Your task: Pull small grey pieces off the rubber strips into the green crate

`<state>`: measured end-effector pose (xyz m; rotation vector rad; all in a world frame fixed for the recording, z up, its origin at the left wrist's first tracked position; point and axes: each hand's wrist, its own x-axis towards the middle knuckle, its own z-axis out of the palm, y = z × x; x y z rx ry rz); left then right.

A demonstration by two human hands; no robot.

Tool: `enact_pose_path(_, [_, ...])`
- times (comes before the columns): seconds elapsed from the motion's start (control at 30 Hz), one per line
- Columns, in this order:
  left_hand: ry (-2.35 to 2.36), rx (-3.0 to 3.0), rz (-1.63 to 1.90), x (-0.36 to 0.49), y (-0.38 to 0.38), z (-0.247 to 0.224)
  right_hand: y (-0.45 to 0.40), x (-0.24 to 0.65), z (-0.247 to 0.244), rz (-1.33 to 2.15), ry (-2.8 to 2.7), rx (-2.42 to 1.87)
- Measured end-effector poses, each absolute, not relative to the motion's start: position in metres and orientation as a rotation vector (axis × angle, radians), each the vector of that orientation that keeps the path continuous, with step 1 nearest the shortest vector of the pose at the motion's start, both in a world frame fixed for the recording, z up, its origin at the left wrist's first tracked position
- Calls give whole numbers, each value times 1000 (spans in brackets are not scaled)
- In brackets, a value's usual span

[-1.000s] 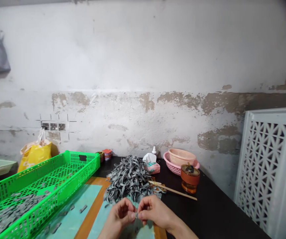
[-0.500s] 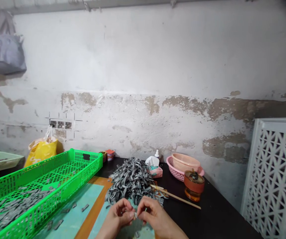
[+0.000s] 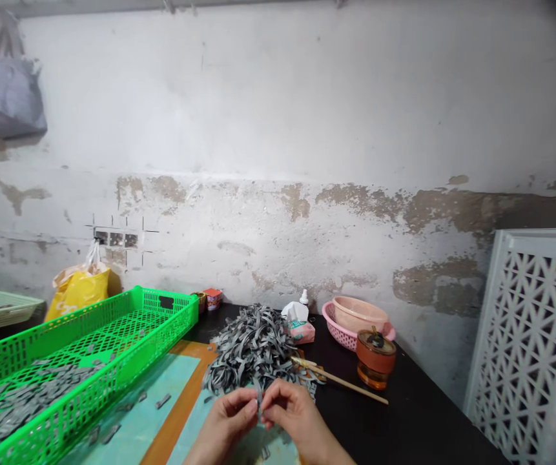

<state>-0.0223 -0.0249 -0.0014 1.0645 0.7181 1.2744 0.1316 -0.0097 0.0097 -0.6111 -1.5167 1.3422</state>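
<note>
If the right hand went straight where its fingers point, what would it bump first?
Probably the grey strip that the right hand pinches, then the left hand; depth is unclear.

A black-topped bench (image 3: 403,413) runs along the stained plaster wall. On its left stands a long bright-green plastic mesh crate (image 3: 127,342), with a teal board framed in orange-brown wood (image 3: 137,413) beside it. A loose heap of grey rubbery strips (image 3: 251,349) lies at the board's far edge. Further right are a pink tissue packet (image 3: 301,332), a small white dropper bottle (image 3: 303,298), a pink plastic basket (image 3: 336,326), a squat amber glass jar (image 3: 376,360) and two thin wooden sticks (image 3: 340,382). Two small tubs (image 3: 212,298) by the wall look red-lidded, though they are too small to tell.
</note>
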Motion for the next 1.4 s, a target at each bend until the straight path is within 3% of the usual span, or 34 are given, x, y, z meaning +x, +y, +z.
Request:
enact_pose_path(0.23, [762, 945, 1271, -26, -27, -2, -10, 135, 11, 934, -1694, -788])
enact_pose_path(0.43, [789, 934, 1250, -25, -29, 3, -5, 133, 6, 1338, -1473, -714])
enact_pose_path(0.73, [846, 1120, 1242, -28, -26, 3, -10, 135, 13, 1538, -1419, -627])
enact_pose_path(1.4, [808, 1161, 1345, -25, -29, 11, -7, 131, 6, 1367, -1465, -781])
